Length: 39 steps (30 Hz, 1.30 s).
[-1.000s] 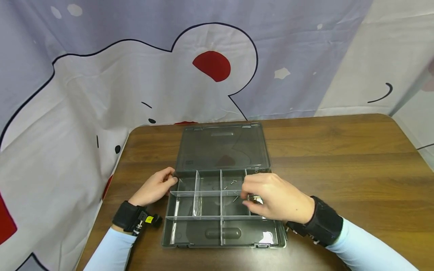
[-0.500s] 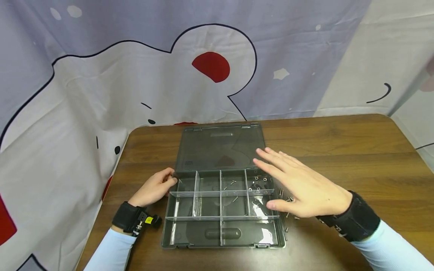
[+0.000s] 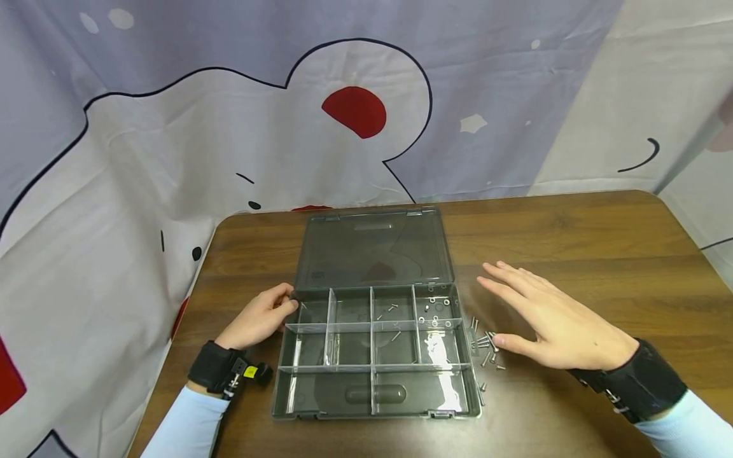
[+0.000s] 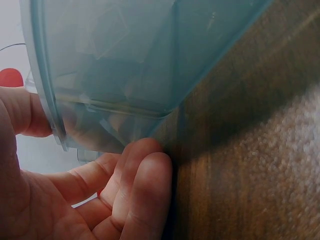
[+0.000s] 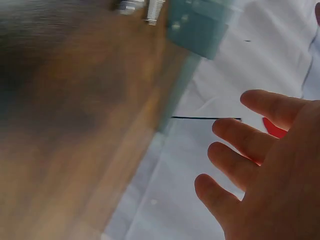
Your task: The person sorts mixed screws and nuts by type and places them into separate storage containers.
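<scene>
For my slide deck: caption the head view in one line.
Left hand grips the open organizer box while the open right hand hovers over loose screws on the table.

There was one grey compartment box (image 3: 375, 356) with one open lid (image 3: 375, 249) on one wooden tabletop (image 3: 572, 254). Clear dividers split the box into ten compartments: four along the far row, four in the middle row and two in the near row. Two hands were in view, a left hand (image 3: 260, 318) and a right hand (image 3: 564, 327). One loose heap of small metal screws (image 3: 485, 346) lay beside the box, too small and crowded to count. A few more tiny metal parts (image 3: 435, 312) sat in the far-right compartment.
</scene>
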### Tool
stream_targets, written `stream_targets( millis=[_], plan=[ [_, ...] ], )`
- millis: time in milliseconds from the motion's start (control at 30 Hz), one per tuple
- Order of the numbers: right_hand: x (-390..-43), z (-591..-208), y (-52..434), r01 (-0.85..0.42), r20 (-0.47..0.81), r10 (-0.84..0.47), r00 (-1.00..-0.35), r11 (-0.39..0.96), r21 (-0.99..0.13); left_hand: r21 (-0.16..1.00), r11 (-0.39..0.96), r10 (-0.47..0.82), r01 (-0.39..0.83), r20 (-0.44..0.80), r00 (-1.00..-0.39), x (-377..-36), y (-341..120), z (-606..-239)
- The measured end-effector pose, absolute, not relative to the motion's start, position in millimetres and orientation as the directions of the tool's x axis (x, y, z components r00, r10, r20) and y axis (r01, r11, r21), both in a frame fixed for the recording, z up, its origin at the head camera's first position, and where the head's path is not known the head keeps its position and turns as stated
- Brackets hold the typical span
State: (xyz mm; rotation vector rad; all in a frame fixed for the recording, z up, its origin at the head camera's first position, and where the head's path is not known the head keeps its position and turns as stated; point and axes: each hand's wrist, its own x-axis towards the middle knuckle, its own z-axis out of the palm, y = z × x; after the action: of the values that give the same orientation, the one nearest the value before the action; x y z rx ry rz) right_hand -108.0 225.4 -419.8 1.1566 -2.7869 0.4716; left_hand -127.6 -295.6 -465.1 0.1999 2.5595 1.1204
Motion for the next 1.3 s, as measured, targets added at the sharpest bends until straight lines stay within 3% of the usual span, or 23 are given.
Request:
stream_targets(
  millis=[600,1300],
  plan=[
    [-104.5,-463.7,228.0,-0.762,0.266,-0.714,-0.647,0.605,-0.231,0.731,0.682,0.262,-0.004,-0.249,-0.932,-129.0,-295.6,-464.7],
    [-126.4,-472.0,197.0,-0.809,0.344,-0.734,-0.585,0.561,-0.179,0.738,0.675,0.254,-0.012,-0.247,-0.935,-127.0,-294.8,-463.9]
  ],
)
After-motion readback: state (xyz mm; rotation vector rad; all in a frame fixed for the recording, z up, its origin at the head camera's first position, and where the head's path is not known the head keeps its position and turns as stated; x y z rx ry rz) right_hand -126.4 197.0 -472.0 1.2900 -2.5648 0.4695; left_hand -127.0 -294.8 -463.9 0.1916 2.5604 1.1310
